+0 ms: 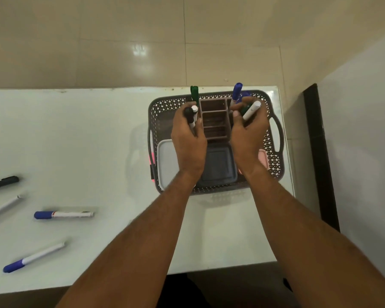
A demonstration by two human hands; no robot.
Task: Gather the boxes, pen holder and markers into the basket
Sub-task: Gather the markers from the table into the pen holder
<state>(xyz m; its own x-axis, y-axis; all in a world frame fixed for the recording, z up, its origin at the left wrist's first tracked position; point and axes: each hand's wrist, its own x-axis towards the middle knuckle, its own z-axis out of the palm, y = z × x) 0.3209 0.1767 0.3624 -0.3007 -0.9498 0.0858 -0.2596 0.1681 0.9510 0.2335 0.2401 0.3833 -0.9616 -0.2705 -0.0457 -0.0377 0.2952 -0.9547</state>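
Observation:
A grey lattice basket [273,161] stands on the white table at the right. Inside it are a brown pen holder [214,121] with several compartments, a white-lidded box [166,161], a grey box [218,165] and a pink box [263,157] mostly hidden by my wrist. My left hand [188,141] hovers over the basket's left side, shut on a black-capped marker [190,116]. A green marker [195,94] stands just beyond it. My right hand [247,132] grips a green-capped white marker [251,112] beside the holder, where a blue marker [236,92] stands upright.
Loose on the table at the left lie a blue-capped marker [63,214], another blue-capped marker [32,257], a white marker [3,206] and a dark pen [2,182]. The table's far edge runs just behind the basket. A dark post [320,152] stands at the right.

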